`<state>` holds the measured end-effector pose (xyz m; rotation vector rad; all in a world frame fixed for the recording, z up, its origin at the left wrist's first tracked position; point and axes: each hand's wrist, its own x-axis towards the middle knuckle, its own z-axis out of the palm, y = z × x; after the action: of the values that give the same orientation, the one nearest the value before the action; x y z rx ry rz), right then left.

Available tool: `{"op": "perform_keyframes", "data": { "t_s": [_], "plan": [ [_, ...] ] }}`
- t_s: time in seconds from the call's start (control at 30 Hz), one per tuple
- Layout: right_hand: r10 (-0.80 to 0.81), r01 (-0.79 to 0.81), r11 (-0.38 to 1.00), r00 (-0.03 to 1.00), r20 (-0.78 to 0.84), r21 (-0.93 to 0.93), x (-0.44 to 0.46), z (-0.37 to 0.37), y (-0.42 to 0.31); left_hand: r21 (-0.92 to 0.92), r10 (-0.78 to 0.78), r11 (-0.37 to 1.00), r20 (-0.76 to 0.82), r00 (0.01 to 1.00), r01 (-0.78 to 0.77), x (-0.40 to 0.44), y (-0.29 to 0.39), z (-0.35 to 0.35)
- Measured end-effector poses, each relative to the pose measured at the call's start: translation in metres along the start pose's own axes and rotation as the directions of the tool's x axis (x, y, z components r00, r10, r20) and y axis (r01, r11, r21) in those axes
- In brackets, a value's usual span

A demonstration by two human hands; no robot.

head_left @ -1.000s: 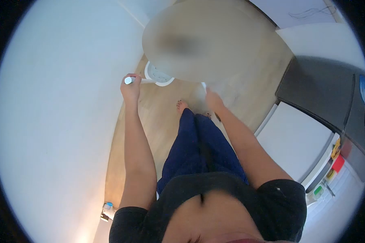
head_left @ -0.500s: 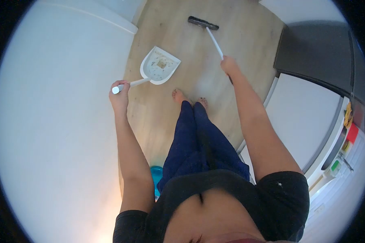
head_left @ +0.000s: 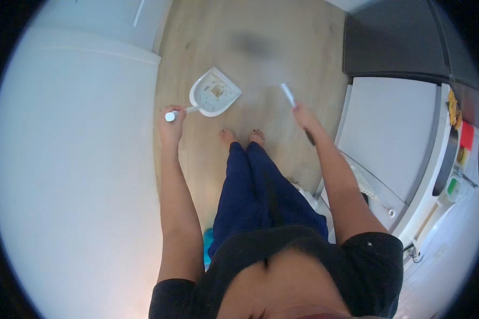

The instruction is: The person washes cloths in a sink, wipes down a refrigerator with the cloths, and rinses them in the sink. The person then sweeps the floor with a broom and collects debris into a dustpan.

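My left hand is closed around the white handle of a dustpan, near its top end. The dustpan's white pan rests on the floor with brown crumbs and small debris in it. My right hand grips the white stick of a broom; a dark end of the stick shows below the fist. The dark broom head is smeared by motion, up and to the right of the dustpan. Part of the stick between hand and head cannot be made out.
Light wood floor lies between a white wall-like panel on the left and a white cabinet on the right. A dark appliance stands at the upper right. My bare feet are just below the dustpan. A blue item sits behind my legs.
The broom head has gone from sharp to blurred and sits slightly lower and further left in view. My right hand is lower. The dustpan stays in my left hand; the whole view has shifted.
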<state>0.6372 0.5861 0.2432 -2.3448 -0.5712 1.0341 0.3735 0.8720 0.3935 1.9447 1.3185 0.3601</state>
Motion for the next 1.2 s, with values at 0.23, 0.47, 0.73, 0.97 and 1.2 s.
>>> {"op": "perform_keyframes", "data": {
  "t_s": [0.23, 0.47, 0.73, 0.97, 1.2],
  "plan": [
    [0.235, -0.231, 0.972, 0.967, 0.100, -0.047, 0.025, -0.001, -0.019, 0.118, 0.024, 0.992, 0.147, 0.989, -0.042, 0.009, 0.018, -0.006],
    [0.353, -0.400, 0.916, 0.847, 0.396, 0.038, -0.141, 0.030, -0.059, 0.014, 0.043, 0.999, 0.138, 0.989, -0.046, 0.029, -0.004, 0.001],
    [-0.014, 0.008, 0.997, 0.996, -0.086, -0.073, -0.079, 0.007, -0.008, -0.018, 0.031, 0.999, 0.073, 0.997, -0.030, 0.020, 0.028, -0.003],
    [0.075, -0.079, 0.992, 0.996, -0.046, -0.100, 0.126, -0.111, -0.018, 0.055, -0.119, 0.992, 0.090, 0.989, 0.114, 0.031, 0.148, 0.050],
    [0.132, -0.132, 0.991, 0.991, -0.018, 0.005, 0.308, -0.177, -0.010, 0.095, -0.051, 0.994, 0.048, 0.998, 0.047, 0.058, 0.226, 0.139]
  ]
}}
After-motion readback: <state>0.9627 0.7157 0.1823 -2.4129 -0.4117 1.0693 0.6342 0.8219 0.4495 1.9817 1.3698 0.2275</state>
